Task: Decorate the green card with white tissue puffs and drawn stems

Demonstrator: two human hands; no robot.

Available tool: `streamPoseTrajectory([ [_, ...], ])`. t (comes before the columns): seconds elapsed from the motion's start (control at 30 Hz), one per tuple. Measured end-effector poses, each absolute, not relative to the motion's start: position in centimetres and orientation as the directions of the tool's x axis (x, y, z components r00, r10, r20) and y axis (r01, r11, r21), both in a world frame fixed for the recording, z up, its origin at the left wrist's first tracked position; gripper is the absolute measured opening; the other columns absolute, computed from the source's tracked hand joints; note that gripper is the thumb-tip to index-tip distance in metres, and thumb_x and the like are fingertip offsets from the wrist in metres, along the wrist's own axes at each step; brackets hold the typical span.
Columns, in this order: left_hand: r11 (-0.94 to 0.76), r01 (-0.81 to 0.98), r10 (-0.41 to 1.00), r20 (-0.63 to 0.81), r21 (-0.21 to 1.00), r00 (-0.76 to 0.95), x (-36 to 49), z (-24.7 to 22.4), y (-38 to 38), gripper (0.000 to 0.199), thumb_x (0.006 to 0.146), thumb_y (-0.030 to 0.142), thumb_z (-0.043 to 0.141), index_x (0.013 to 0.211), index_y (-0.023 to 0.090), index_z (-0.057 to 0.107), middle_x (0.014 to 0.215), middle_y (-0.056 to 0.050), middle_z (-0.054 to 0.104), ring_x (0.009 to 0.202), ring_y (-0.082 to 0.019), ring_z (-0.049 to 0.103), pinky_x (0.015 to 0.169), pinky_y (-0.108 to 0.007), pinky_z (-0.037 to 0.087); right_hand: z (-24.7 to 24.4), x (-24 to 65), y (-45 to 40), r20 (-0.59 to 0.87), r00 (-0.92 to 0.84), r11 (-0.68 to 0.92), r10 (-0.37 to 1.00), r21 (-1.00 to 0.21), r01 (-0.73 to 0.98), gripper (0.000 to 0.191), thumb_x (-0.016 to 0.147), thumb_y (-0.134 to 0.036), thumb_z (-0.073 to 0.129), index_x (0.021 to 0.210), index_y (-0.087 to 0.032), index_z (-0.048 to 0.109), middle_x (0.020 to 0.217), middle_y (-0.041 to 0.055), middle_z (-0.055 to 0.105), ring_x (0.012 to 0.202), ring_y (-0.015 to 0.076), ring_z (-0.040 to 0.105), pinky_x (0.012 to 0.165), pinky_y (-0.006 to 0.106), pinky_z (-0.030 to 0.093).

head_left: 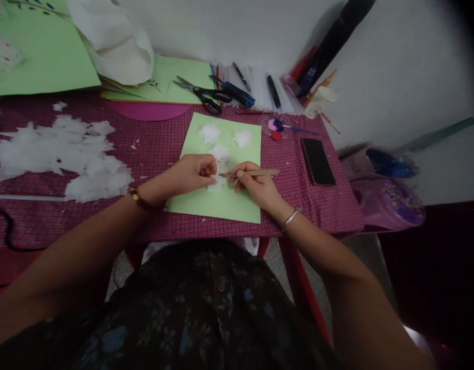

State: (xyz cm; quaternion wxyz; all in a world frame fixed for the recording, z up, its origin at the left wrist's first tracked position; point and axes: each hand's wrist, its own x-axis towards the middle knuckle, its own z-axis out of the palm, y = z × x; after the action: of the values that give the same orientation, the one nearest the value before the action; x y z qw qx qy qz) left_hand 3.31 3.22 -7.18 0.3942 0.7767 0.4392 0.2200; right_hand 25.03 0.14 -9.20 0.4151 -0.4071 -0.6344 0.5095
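While the right hand (259, 188) grips a stick (266, 172) aimed at nine o'clock, the left hand (190, 172) pinches white tissue (216, 181) beside its tip.

Bracelet (142, 201): dark brown, with a gold-coloured bead (135, 197), worn behind the left fingers (208, 163)
Bangle (291, 219): slim, silver-coloured, worn behind the right fingers (246, 167)
Garment (183, 318): near-black, flowered in blue and pale grey, well behind all the fingers
Button (221, 288): small, round, on the garment's front

Dim, flat light, slight blur, wide-angle stretching, black upper-right corner
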Motion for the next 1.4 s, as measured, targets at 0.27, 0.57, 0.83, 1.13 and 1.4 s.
streamPoseTrajectory([
  [0.27, -0.283, 0.551, 0.891, 0.002, 0.785, 0.455, 3.2, -7.8, 4.0, 0.008, 0.069, 0.024, 0.061, 0.069, 0.017, 0.057, 0.058, 0.004, 0.054, 0.055, -0.009, 0.047, 0.055, -0.023, 0.038, -8.3, 25.4, -0.9, 0.234, -0.280, 0.267, 0.931, -0.960, 0.085, 0.024, 0.095, -0.043, 0.054, 0.089, -0.020, 0.061, 0.078, -0.0007, 0.065, 0.062, 0.0096, 0.059, 0.061, 0.026, 0.048],
  [0.57, -0.261, 0.520, 0.898, 0.007, 0.813, 0.441, 3.4, -8.1, 3.9, 0.008, 0.068, 0.024, 0.063, 0.068, 0.016, 0.060, 0.059, 0.002, 0.059, 0.056, -0.010, 0.049, 0.056, -0.024, 0.038, -8.0, 25.4, -1.7, 0.304, -0.500, 0.518, 0.811, -0.769, 0.373, 0.019, 0.099, -0.030, 0.046, 0.096, -0.022, 0.062, 0.092, 0.0033, 0.066, 0.085, 0.0158, 0.063, 0.075, 0.031, 0.049],
  [0.83, -0.251, 0.463, 0.888, 0.012, 0.850, 0.460, 3.2, -8.6, 4.2, 0.013, 0.071, 0.028, 0.066, 0.071, 0.016, 0.062, 0.064, 0.000, 0.062, 0.060, -0.011, 0.051, 0.058, -0.024, 0.038, -7.8, 25.0, -2.2, 0.314, -0.710, 0.764, 0.631, -0.411, 0.497, 0.025, 0.102, -0.030, 0.037, 0.102, -0.019, 0.059, 0.095, 0.0093, 0.064, 0.085, 0.0199, 0.060, 0.074, 0.034, 0.049],
  [1.13, -0.232, 0.412, 0.917, 0.057, 0.881, 0.395, 2.7, -8.6, 4.4, 0.027, 0.080, 0.040, 0.061, 0.067, 0.017, 0.054, 0.059, 0.003, 0.048, 0.056, -0.010, 0.040, 0.054, -0.024, 0.032, -7.6, 24.3, -3.0, 0.198, -0.817, 0.838, 0.541, -0.038, 0.545, 0.024, 0.101, -0.024, 0.040, 0.095, -0.015, 0.062, 0.094, 0.0112, 0.062, 0.080, 0.0214, 0.051, 0.069, 0.035, 0.042],
  [1.4, -0.318, 0.398, 0.843, 0.066, 0.861, 0.533, 2.7, -9.2, 4.4, 0.017, 0.067, 0.028, 0.068, 0.074, 0.019, 0.055, 0.060, 0.004, 0.051, 0.056, -0.011, 0.046, 0.054, -0.024, 0.034, -7.5, 24.7, -2.9, 0.167, -0.808, 0.824, 0.565, -0.153, 0.545, 0.018, 0.098, -0.022, 0.044, 0.097, -0.017, 0.062, 0.096, 0.0103, 0.059, 0.083, 0.0219, 0.051, 0.074, 0.036, 0.043],
])
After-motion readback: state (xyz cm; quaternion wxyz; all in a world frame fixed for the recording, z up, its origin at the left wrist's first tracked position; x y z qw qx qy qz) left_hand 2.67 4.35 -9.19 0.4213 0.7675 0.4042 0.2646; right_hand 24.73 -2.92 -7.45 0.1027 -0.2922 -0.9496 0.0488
